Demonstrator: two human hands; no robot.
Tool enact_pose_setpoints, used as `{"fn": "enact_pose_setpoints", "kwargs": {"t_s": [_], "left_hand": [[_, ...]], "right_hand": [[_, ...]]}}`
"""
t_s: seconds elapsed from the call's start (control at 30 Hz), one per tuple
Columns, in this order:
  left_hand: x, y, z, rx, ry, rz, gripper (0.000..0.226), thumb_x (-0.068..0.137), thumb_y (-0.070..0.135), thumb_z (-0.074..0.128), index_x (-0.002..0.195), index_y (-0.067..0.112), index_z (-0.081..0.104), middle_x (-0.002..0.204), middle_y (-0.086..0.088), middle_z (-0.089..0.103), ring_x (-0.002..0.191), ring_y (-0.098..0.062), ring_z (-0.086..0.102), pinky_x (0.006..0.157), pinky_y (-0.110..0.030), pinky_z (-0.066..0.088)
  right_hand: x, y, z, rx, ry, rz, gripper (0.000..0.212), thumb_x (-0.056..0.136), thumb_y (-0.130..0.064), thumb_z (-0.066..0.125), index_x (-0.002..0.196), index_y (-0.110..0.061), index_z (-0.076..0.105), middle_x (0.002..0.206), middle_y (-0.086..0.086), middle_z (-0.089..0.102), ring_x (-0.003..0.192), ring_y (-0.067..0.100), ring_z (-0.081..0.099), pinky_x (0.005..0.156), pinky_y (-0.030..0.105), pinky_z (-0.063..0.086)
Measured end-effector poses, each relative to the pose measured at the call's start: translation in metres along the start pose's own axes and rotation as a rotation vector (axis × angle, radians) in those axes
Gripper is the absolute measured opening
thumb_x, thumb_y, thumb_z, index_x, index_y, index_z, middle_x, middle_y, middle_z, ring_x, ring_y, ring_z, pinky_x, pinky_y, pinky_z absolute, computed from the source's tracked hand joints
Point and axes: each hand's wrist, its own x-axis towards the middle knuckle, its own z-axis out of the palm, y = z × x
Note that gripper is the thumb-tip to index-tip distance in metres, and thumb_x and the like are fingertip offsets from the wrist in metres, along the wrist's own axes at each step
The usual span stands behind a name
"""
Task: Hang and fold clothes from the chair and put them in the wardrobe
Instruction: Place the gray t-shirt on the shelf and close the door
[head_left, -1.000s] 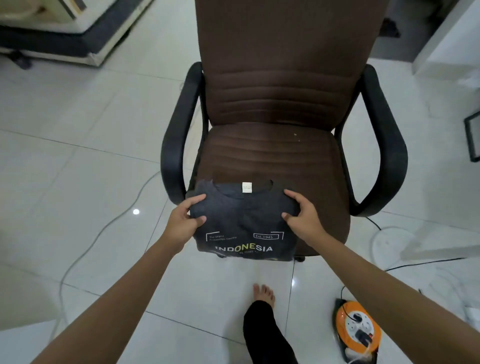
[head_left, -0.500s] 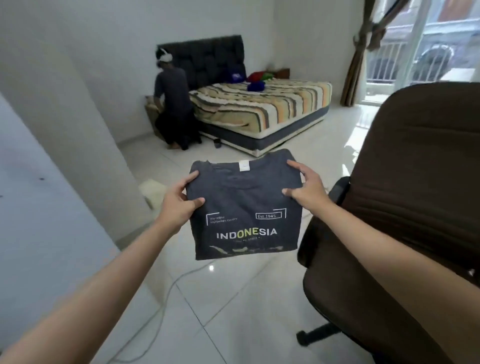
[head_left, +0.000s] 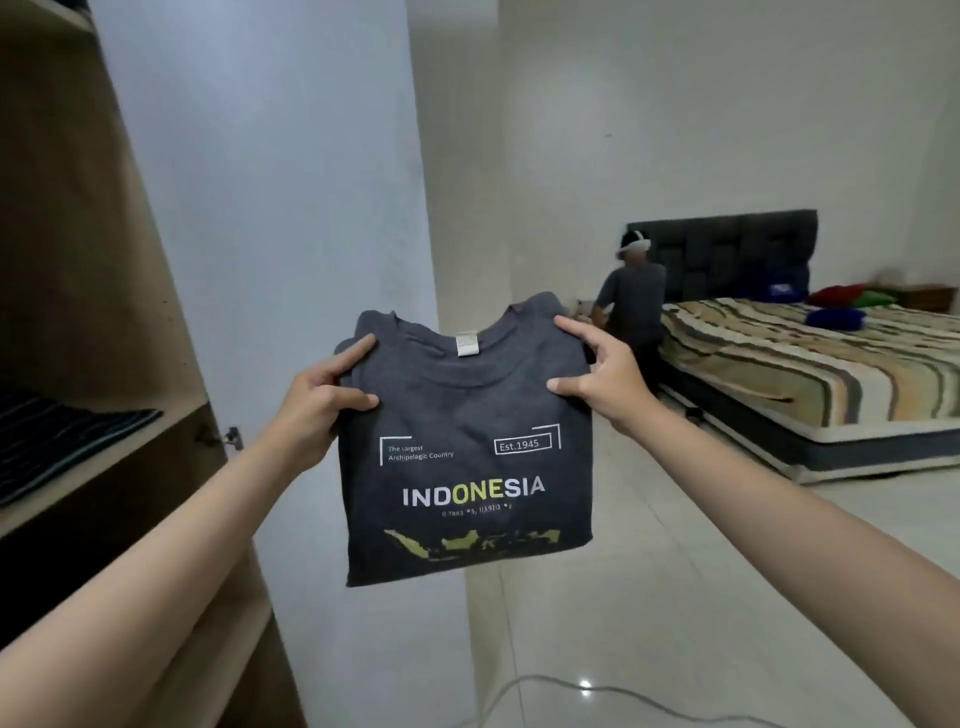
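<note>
left hand (head_left: 317, 410) pinching | right hand (head_left: 605, 376) pinching | arms outstretched

Pale plain walls (head_left: 675, 104) fill the upper frame. Glossy cream tiled floor (head_left: 649, 597) at lower right, with a small light glint. At right, a bed with striped cover (head_left: 810, 374) and dark tufted headboard (head_left: 737, 249).

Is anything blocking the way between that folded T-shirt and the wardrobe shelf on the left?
Nothing visible does. The folded dark grey T-shirt is held up in the air by the left hand and right hand. The open wooden wardrobe sits just to its left, door swung aside. A striped dark garment already lies on the shelf.
</note>
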Motion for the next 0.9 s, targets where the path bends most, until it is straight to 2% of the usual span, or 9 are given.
{"fn": "enact_pose_setpoints", "kwargs": {"t_s": [0.1,0.2,0.3,0.37,0.43,0.53,0.67,0.8,0.9], "left_hand": [[0.003,0.005,-0.024,0.038,0.104,0.034,0.072,0.073,-0.023,0.051,0.131,0.02,0.055,0.127,-0.003,0.06,0.108,-0.017,0.061,0.072,-0.016,0.053],[0.002,0.009,-0.039,0.107,0.234,0.107,0.075,0.066,-0.019,0.062,0.129,0.021,0.055,0.125,-0.003,0.06,0.103,-0.014,0.063,0.072,-0.017,0.054],[-0.004,0.012,-0.051,0.192,0.363,0.158,0.078,0.064,-0.02,0.064,0.132,0.018,0.052,0.128,-0.004,0.059,0.108,-0.015,0.061,0.084,-0.02,0.053],[-0.01,0.015,-0.057,0.265,0.454,0.173,0.077,0.07,-0.023,0.06,0.136,0.015,0.048,0.132,-0.002,0.056,0.109,-0.011,0.059,0.091,-0.021,0.05],[-0.014,0.019,-0.063,0.337,0.545,0.177,0.077,0.071,-0.023,0.059,0.137,0.015,0.046,0.133,0.001,0.054,0.11,-0.008,0.058,0.095,-0.025,0.048],[-0.014,0.027,-0.076,0.375,0.672,0.173,0.078,0.07,-0.024,0.058,0.136,0.015,0.047,0.134,-0.002,0.054,0.117,-0.014,0.055,0.099,-0.035,0.047],[-0.015,0.045,-0.1,0.454,0.787,0.197,0.078,0.07,-0.024,0.058,0.136,0.016,0.047,0.137,0.0,0.051,0.12,-0.012,0.052,0.09,-0.02,0.05],[-0.016,0.068,-0.136,0.523,0.88,0.199,0.078,0.067,-0.023,0.059,0.134,0.017,0.05,0.136,-0.003,0.053,0.122,-0.015,0.052,0.095,-0.027,0.045],[-0.013,0.095,-0.161,0.59,0.927,0.208,0.078,0.068,-0.024,0.059,0.135,0.013,0.048,0.134,-0.004,0.054,0.12,-0.015,0.053,0.091,-0.023,0.048]], "right_hand": [[0.036,0.01,0.031,0.088,-0.12,-0.015,0.074,0.067,0.02,0.071,0.131,-0.012,0.052,0.115,-0.016,0.056,0.097,-0.006,0.062,0.082,0.017,0.053],[0.07,0.021,0.059,0.173,-0.222,-0.028,0.073,0.069,0.022,0.068,0.132,-0.01,0.05,0.111,-0.018,0.056,0.089,-0.014,0.063,0.074,0.011,0.051],[0.1,0.033,0.087,0.244,-0.318,-0.04,0.074,0.07,0.022,0.067,0.133,-0.013,0.05,0.108,-0.019,0.056,0.083,-0.016,0.062,0.07,0.009,0.05],[0.119,0.039,0.108,0.261,-0.393,-0.055,0.074,0.07,0.019,0.069,0.133,-0.015,0.05,0.112,-0.018,0.056,0.085,-0.013,0.064,0.071,0.011,0.051],[0.137,0.041,0.131,0.278,-0.471,-0.072,0.076,0.07,0.017,0.071,0.134,-0.018,0.051,0.12,-0.014,0.054,0.093,-0.003,0.065,0.076,0.017,0.054],[0.161,0.04,0.166,0.317,-0.547,-0.11,0.077,0.069,0.014,0.073,0.134,-0.02,0.05,0.133,-0.005,0.05,0.109,0.015,0.062,0.087,0.029,0.055],[0.19,0.03,0.217,0.361,-0.659,-0.171,0.079,0.068,0.012,0.075,0.135,-0.021,0.05,0.137,-0.003,0.047,0.118,0.017,0.056,0.095,0.034,0.052],[0.218,0.011,0.269,0.402,-0.745,-0.248,0.078,0.069,0.011,0.074,0.136,-0.021,0.049,0.137,-0.003,0.047,0.121,0.017,0.053,0.098,0.034,0.05],[0.24,-0.009,0.308,0.442,-0.793,-0.306,0.079,0.07,0.011,0.074,0.137,-0.02,0.047,0.138,-0.003,0.046,0.121,0.02,0.054,0.098,0.035,0.049]]}}
